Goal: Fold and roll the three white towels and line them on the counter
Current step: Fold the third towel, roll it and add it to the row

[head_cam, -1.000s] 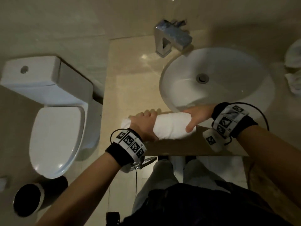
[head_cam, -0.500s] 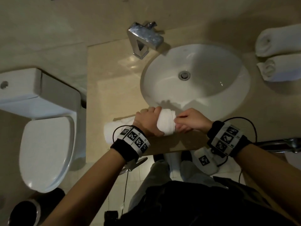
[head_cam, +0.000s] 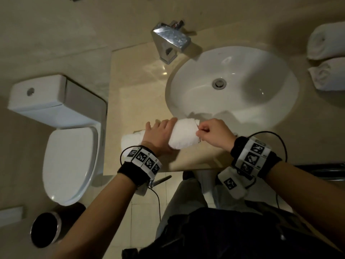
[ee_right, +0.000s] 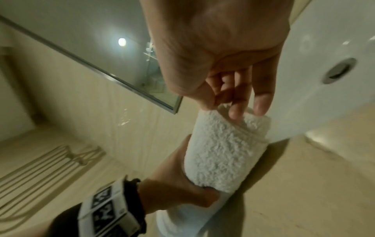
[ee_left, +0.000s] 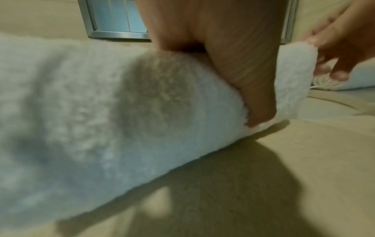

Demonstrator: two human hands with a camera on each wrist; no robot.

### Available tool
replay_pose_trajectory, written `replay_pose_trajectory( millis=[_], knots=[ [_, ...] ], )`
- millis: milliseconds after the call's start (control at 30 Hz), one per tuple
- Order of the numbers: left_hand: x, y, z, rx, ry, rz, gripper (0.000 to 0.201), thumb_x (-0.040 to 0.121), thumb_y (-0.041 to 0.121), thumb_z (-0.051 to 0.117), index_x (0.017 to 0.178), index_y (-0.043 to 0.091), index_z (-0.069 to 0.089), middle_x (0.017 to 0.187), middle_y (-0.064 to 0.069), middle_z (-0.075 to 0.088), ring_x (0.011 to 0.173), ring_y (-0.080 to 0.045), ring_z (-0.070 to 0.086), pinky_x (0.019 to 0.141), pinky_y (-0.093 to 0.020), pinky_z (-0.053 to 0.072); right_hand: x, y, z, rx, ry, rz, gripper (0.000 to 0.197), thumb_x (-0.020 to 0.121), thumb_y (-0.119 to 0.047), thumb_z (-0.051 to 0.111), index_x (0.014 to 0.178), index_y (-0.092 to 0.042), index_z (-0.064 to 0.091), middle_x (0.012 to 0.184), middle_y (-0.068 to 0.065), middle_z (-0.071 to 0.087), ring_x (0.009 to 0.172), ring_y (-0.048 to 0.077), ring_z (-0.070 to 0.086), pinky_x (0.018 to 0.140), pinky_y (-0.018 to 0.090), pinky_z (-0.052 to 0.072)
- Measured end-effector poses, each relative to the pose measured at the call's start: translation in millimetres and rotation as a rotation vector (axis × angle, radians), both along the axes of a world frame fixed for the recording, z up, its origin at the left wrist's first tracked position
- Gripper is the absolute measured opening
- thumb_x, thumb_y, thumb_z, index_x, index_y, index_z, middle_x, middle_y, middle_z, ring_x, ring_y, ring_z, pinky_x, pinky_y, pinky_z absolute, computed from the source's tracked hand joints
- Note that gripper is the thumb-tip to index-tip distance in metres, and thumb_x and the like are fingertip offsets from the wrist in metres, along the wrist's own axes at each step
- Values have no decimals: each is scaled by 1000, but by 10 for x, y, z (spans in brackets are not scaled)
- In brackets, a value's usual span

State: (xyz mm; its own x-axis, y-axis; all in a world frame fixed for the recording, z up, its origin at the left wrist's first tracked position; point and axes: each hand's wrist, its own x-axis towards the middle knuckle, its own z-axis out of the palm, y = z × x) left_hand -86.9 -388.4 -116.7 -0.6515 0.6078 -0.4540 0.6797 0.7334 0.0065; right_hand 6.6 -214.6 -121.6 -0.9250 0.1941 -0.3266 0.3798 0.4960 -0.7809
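— While the rolled towel (head_cam: 183, 133) is lying on the counter (head_cam: 138, 101) at the middle of the frame, just below the sink (head_cam: 231, 85), what is the left hand (head_cam: 158, 136) doing?
— It is wrapping around the roll's middle, fingers over the top and thumb curling underneath, clamping it.
— And the right hand (head_cam: 214, 134)?
— It is working at the roll's right end, fingertips (ee_right: 235, 110) curling into the folds and pinching the cloth there.
— Where are the other towels sitting?
— Two finished rolls (head_cam: 328, 58) are lying side by side, touching, at the upper right edge, well apart from the hands.
— Anything else showing?
— A tap (head_cam: 170, 41) is standing above the sink, a toilet (head_cam: 69, 146) is sitting at the left, and a dark bin (head_cam: 46, 228) is standing at the lower left
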Motion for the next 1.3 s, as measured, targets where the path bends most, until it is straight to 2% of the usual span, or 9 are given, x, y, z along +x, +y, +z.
replay_pose_trajectory(
  millis=[167,267,467,633,800,900,1067,1167,1300],
  knots=[
    [12,47,19,115,-61,62,78,67,41,72,134,24,36,125,2,57,109,-22,57,91,-31,42,52,123,-50,157,68,-40,19,88,-6,49,71,-14,44,74,4,48,75,21,44,64,32,33],
    [78,66,-27,108,-43,24,84,64,45,74,135,24,34,127,2,54,111,-22,54,92,-32,42,89,149,-212,108,-74,-16,21,92,-9,46,72,-15,45,81,6,50,81,20,48,69,31,38],
    [170,108,-26,103,18,30,100,60,60,72,139,22,26,136,1,45,121,-23,46,103,-41,35,11,263,-142,-208,-26,-219,22,92,-22,47,87,-7,63,81,8,62,74,20,57,60,28,45],
    [276,283,-42,91,80,8,101,59,56,74,140,19,24,137,-2,43,120,-26,46,100,-43,38,-165,237,-132,-57,-50,-129,35,84,-36,58,65,-8,55,65,11,51,61,23,51,59,34,48],
    [309,303,-102,80,144,34,72,73,49,65,131,17,36,127,-3,51,113,-26,51,89,-37,39,-332,214,-140,-69,-27,-242,34,85,-17,53,56,1,48,59,13,42,63,24,44,61,29,37],
    [283,324,-98,85,119,58,65,76,54,62,126,18,40,124,-3,54,110,-26,54,88,-36,40,-325,188,-184,-203,-84,-362,39,86,-14,49,49,-9,37,55,11,38,64,27,46,62,33,42],
    [225,350,40,217,59,197,67,70,59,66,122,23,43,118,-1,60,106,-25,58,84,-33,45,-203,327,-60,-573,-88,-318,26,96,-29,41,103,-11,58,103,8,61,95,21,57,85,35,46],
    [183,419,258,443,-9,359,71,67,47,75,125,21,43,122,-3,59,109,-26,58,85,-32,47,-115,467,30,-569,107,-385,28,97,-31,42,121,-19,50,124,0,52,119,18,48,98,33,37],
    [82,679,504,857,-246,668,77,57,35,82,124,16,48,120,-6,60,107,-22,58,89,-31,47,-37,473,136,-767,15,-102,72,86,-53,52,145,-30,19,142,-3,41,128,17,40,106,45,31]
  ],
)
